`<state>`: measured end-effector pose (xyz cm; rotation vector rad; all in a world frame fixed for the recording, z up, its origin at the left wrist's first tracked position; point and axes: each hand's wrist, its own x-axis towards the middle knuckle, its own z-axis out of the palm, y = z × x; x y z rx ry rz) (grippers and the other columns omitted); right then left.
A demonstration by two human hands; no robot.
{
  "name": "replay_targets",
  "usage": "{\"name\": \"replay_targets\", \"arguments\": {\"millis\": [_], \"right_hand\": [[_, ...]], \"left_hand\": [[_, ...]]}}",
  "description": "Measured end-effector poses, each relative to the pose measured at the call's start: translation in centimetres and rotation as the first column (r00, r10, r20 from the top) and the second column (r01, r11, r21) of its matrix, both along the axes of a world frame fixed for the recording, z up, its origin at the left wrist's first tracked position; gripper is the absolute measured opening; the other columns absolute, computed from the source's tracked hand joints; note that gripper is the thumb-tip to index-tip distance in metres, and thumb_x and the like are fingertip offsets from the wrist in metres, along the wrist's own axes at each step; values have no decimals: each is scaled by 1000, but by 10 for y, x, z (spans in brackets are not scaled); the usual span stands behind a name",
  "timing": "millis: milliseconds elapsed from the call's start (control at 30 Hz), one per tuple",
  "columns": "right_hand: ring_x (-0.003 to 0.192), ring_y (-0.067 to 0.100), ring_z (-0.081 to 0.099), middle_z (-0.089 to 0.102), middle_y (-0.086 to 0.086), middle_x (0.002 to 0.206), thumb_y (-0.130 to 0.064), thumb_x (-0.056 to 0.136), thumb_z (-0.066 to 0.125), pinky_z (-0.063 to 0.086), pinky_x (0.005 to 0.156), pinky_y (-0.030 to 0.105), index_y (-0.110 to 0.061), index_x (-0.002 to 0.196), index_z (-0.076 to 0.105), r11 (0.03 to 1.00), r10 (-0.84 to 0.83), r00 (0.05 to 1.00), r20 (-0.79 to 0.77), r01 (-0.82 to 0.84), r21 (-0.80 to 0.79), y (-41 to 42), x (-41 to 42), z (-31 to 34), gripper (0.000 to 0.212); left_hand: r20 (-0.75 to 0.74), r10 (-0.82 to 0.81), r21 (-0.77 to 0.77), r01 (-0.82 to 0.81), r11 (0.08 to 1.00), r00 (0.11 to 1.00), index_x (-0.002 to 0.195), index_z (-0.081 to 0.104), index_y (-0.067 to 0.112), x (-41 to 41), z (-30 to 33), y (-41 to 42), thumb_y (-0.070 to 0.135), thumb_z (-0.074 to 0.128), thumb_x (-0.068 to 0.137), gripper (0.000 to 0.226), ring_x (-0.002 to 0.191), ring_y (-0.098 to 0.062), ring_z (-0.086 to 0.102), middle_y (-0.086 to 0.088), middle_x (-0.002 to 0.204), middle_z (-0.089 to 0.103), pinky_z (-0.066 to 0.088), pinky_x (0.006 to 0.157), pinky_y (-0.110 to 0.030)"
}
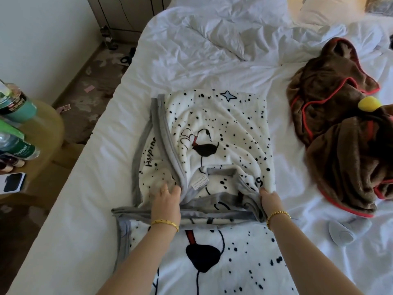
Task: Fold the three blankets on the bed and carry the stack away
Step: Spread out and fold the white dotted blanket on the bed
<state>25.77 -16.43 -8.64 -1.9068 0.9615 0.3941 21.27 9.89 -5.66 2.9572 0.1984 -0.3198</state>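
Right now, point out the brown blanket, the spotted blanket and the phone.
brown blanket [331, 116]: head view, its crumpled middle.
spotted blanket [223, 128]: head view, folded upper layer.
phone [14, 182]: head view, dark back.

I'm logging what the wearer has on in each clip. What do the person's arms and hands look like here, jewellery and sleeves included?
Both forearms are bare, with no sleeves in view. The left hand wears a ring on one finger and a smooth gold bangle at the wrist. The right hand has a gold beaded bracelet at its wrist. No gloves or watch show.
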Motion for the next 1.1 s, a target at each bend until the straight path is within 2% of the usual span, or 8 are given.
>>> {"name": "replay_targets", "arguments": {"millis": [100, 233, 500, 700, 867, 933, 1000, 1100], "right_hand": [[85, 28, 51, 55, 10, 89, -32, 93, 50, 42, 78, 36, -7, 107, 48, 996, 83, 996, -6, -83, 43, 6, -7, 1, 29], [87, 28, 54, 58, 10, 88, -30, 93, 52, 46, 80, 37, -6, 107, 52, 989, 132, 990, -49, -129, 70, 6, -7, 11, 28], [88, 33, 60, 63, 20, 94, -19, 89, 58, 50, 88, 42, 7, 108, 57, 962, 12, 1000, -18, -7, 272, 27, 60, 95, 32], [74, 27, 50, 53, 16, 86, -14, 94, 43, 42, 66, 35, 0, 95, 53, 959, 59, 972, 227, -119, 258, 22, 206, 198, 17], [110, 32, 53, 47, 21, 135, -27, 91, 50, 45, 99, 42, -1, 137, 39, 968, -133, 795, 592, -24, 250, 9, 349, 317, 54], [108, 29, 57, 55, 13, 122, -27, 88, 58, 54, 85, 37, -5, 131, 45, 927, -214, 736, 642, -55, 372, 14, 367, 327, 50], [88, 21, 60, 59, 9, 103, -23, 90, 60, 54, 63, 28, -8, 121, 50, 880, -237, 756, 611, -98, 464, 25, 358, 311, 37], [91, 27, 56, 55, 14, 104, -25, 92, 56, 51, 77, 37, -3, 121, 46, 939, -102, 902, 420, -53, 341, 30, 328, 243, 38]], "left_hand": [[-136, 265, -227, -290, 930, 955, 117, 36, 9, -1, -7, -2, 4, 48, 91, 29, 70, -21, 54, -4, 83, 57, 47, 66, -32], [-376, 524, -389, -643, 659, 764, 126, 44, -1, 14, 1, 21, 24, 51, 93, 43, 105, -35, 57, -21, 117, 58, 45, 88, -40], [-453, 612, -702, -682, 203, 648, 125, 52, 2, 96, 87, 31, 25, 60, 88, 45, 74, -20, 53, -12, 99, 58, 40, 64, -25], [-294, 458, -749, -500, 435, 839, 134, 45, 5, 252, 190, 42, 17, 51, 90, 46, 117, -35, 52, -19, 131, 52, 42, 100, -38], [61, 675, -928, -207, 310, 735, 130, 50, 13, 377, 304, 79, 30, 56, 87, 46, 106, -25, 56, -9, 125, 57, 41, 82, -26], [106, 672, -931, -164, 326, 733, 133, 47, 17, 391, 305, 82, 33, 61, 86, 52, 111, -24, 56, -5, 127, 57, 43, 89, -27], [51, 665, -930, -208, 303, 745, 135, 44, 16, 392, 282, 81, 27, 65, 83, 57, 111, -25, 56, -6, 126, 57, 46, 95, -32], [-111, 667, -902, -357, 243, 737, 126, 48, 10, 375, 219, 82, 21, 68, 79, 52, 102, -26, 58, -10, 119, 59, 48, 93, -38]]}}
